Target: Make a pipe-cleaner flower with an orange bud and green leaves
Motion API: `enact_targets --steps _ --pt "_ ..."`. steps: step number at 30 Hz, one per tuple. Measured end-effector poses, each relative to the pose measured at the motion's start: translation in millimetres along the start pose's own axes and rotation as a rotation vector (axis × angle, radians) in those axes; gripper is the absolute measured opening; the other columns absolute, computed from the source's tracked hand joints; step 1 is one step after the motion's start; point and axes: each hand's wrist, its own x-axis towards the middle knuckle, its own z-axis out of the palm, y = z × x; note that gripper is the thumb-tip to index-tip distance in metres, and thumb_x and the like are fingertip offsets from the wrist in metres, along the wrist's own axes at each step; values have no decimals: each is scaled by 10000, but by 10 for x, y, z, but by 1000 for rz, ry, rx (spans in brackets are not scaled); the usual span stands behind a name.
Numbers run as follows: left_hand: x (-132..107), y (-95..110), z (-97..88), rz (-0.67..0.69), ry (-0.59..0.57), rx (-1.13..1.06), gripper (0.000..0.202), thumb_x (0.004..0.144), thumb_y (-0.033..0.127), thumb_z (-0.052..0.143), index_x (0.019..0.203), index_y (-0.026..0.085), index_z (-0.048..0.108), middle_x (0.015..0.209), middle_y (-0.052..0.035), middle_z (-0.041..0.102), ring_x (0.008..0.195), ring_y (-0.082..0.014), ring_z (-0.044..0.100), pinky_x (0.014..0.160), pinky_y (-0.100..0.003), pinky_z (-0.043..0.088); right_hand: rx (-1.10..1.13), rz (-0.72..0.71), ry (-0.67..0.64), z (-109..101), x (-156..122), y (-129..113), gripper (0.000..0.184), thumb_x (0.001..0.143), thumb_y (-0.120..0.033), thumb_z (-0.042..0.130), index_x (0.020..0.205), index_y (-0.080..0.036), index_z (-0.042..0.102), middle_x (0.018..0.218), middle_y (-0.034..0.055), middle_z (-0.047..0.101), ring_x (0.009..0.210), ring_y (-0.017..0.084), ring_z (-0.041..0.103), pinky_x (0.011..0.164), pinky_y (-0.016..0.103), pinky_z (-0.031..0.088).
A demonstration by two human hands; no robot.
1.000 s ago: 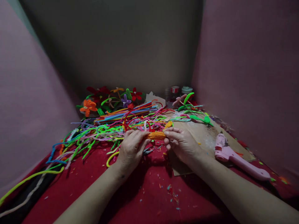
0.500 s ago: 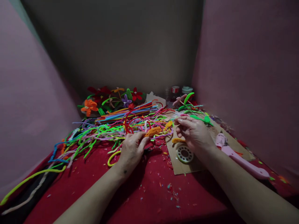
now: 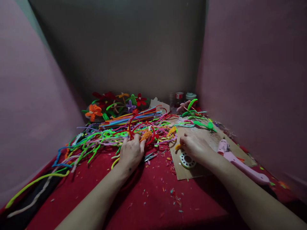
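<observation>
My left hand (image 3: 131, 150) is closed, pinching a fuzzy orange pipe-cleaner petal (image 3: 145, 135) that sticks out past its fingertips. Just right of that hand, the metal tips of a cutting tool (image 3: 150, 157) show on the red cloth. My right hand (image 3: 195, 147) is curled down over the cardboard, its fingers closed on a second orange pipe-cleaner petal (image 3: 177, 146); only this petal's left end shows. Close below the right hand lies a round disc with a ring of holes (image 3: 188, 160). Another yellow-orange piece (image 3: 172, 131) rests at the cardboard's left edge.
A heap of coloured pipe cleaners (image 3: 105, 137) spreads across the back left. Behind it are finished pipe-cleaner flowers (image 3: 93, 112). A pink glue gun (image 3: 242, 167) lies right, partly on the cardboard (image 3: 184, 174). Jars (image 3: 191, 96) stand at the back; scraps dot the red cloth (image 3: 153, 198).
My right hand has lowered onto the orange petal on the cardboard. My left hand has shifted left with its petal, uncovering the cutting tool's tips. The view has moved slightly.
</observation>
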Motion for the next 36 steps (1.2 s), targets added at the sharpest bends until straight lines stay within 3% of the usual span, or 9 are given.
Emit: enact_targets --steps 3,6,9,11,15,18,27,33,36 --pt "-9 21 -16 -1 -24 33 294 877 332 352 938 136 562 687 -104 680 651 -263 613 706 -351 379 36 -9 51 1 5 4 142 781 -160 496 726 -153 626 767 97 623 647 168 548 516 269 275" --pt "-13 18 -16 14 -42 54 299 872 350 361 950 130 549 664 -99 678 651 -256 623 706 -344 382 142 29 187 -35 -1 15 148 781 -137 479 717 -152 612 760 88 620 686 173 544 568 267 325" --pt "-15 5 -8 54 -20 47 308 872 359 357 966 133 544 680 -96 680 679 -249 633 733 -347 380 396 65 387 -84 -3 -10 122 770 -147 497 732 -156 612 773 70 624 731 174 549 645 274 376" --pt "-15 0 -8 79 -9 52 298 874 348 351 933 143 560 681 -93 679 678 -243 633 756 -354 375 609 89 447 -107 1 -41 104 755 -173 521 720 -159 619 743 52 622 698 163 550 642 274 390" --pt "-12 3 -20 97 -18 102 288 873 319 350 843 163 590 634 -90 669 637 -243 623 722 -351 389 972 184 440 -119 5 -75 97 724 -228 556 679 -163 612 647 16 591 598 139 513 569 261 382" --pt "-13 9 -23 92 -8 114 297 877 310 339 865 163 597 618 -86 664 626 -240 621 695 -338 399 1110 240 426 -128 -4 -69 97 690 -238 582 638 -157 593 591 -6 546 544 114 458 516 242 348" --pt "-47 10 -21 141 -12 196 370 881 355 315 839 149 619 585 -92 659 570 -240 620 745 -366 391 1323 263 360 -134 -33 -89 114 659 -266 635 620 -165 600 493 -45 471 462 86 359 470 237 285" --pt "-49 16 -82 150 -51 205 395 890 350 305 782 146 626 585 -96 660 560 -240 618 716 -376 384 1327 264 362 -91 -42 -84 96 654 -245 635 620 -157 614 531 -39 490 460 75 341 456 233 265" --pt "-54 13 -139 160 8 187 372 885 335 328 736 151 614 618 -102 657 595 -251 611 697 -384 381 1347 273 348 -78 -42 -84 56 650 -207 615 628 -156 617 519 -45 483 456 72 346 443 228 254"
